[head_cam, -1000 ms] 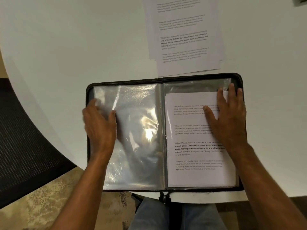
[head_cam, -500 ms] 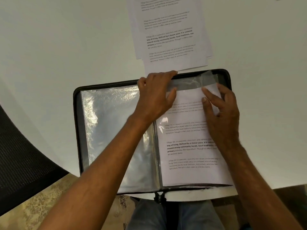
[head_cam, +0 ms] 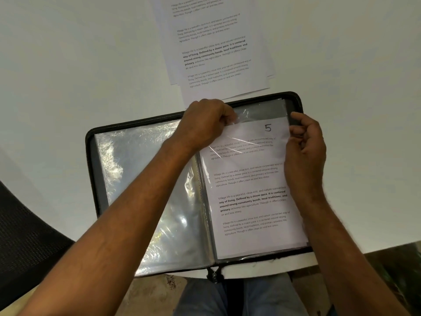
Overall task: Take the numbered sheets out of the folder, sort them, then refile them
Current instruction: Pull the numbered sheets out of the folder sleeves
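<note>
A: What is seen at the left of the view?

B: A dark mesh chair (head_cam: 25, 247) is partly seen beside the white round table (head_cam: 68, 65). On the table, at its near edge, a black zip-edged folder (head_cam: 91, 169) is laid open. Its left half is filled by empty clear plastic sleeves (head_cam: 141, 179), on which glare is noted.

A: How is the left hand engaged?

B: The left hand (head_cam: 202, 124) is reached across the spine to the top of the right-hand page. Its fingers are curled, and the upper left edge of the clear plastic pocket (head_cam: 255, 110) is pinched there. The film is seen puckered just beside the fingertips.

A: Where is the sheet located?

B: A white printed sheet marked with a handwritten "5" (head_cam: 250, 183) is seated in that pocket on the right half of the folder. Its top edge is set below the pocket mouth.

A: And the right hand?

B: The right hand (head_cam: 305, 147) is held at the right edge of the sheet, near the upper corner. The sheet or pocket edge appears to be pinched between thumb and curled fingers; which layer is gripped cannot be told.

A: What is placed beyond the folder?

B: A loose stack of white printed sheets (head_cam: 218, 49) is laid on the table just beyond the top edge of the folder, fanned slightly. Blue-trousered knees (head_cam: 205, 297) are visible below the table edge.
</note>
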{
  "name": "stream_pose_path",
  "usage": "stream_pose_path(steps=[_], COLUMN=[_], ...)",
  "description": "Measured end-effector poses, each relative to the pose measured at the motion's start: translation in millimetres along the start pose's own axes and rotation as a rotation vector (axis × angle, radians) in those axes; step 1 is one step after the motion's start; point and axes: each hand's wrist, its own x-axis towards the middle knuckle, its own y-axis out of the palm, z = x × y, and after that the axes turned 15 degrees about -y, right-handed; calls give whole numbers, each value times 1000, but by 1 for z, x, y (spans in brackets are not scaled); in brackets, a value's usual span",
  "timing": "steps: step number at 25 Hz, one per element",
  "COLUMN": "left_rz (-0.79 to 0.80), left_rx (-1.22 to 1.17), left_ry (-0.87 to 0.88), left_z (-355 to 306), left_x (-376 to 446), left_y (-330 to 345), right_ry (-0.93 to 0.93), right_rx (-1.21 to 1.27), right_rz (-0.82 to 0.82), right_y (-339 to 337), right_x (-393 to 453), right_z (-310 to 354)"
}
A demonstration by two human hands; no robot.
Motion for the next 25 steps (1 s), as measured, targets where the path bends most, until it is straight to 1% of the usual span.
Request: stream_pose_path(steps=[4, 13, 15, 17, 20, 25], left_rz=[33, 50, -10, -141, -316, -489], left_rx=[-15, 83, 62, 3, -150, -406], left_ry=[19, 113, 97, 20, -150, -248], left_z=[-7, -19, -16, -13, -8, -12], left_x=[6, 9, 11, 14, 21, 30], left_y=[1, 13, 12, 10, 1, -15], right_ry=[82, 111, 113, 119, 123, 115], right_rx=[50, 70, 63, 66, 69, 44], right_rz=[-50, -44, -34, -11, 44, 101], right_y=[3, 4, 1, -2, -7, -9], right_x=[3, 5, 6, 6, 4, -1], right_z=[0, 3, 3, 4, 4, -1])
